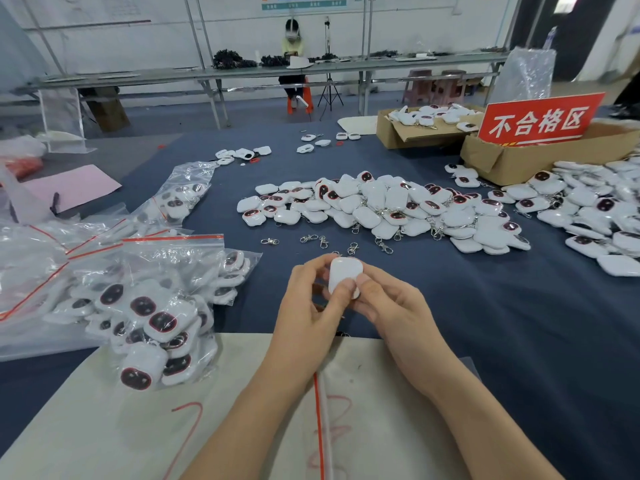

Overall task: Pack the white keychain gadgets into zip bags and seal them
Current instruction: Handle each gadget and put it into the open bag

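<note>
Left hand [308,299] and right hand [388,303] both pinching one white gadget [344,273], fingers curled round it, above the blue table [519,323], loose gadget pile [381,206] beyond

held gadget [344,271]: lower end covered by the thumbs of left grip [308,306] and right grip [391,306], far face unseen. gadget heap [595,216] at right and zip bags [41,258] at left are cropped by the side edges; forearms [242,427] by the bottom edge. wall posters [304,3] too small to read.
</note>
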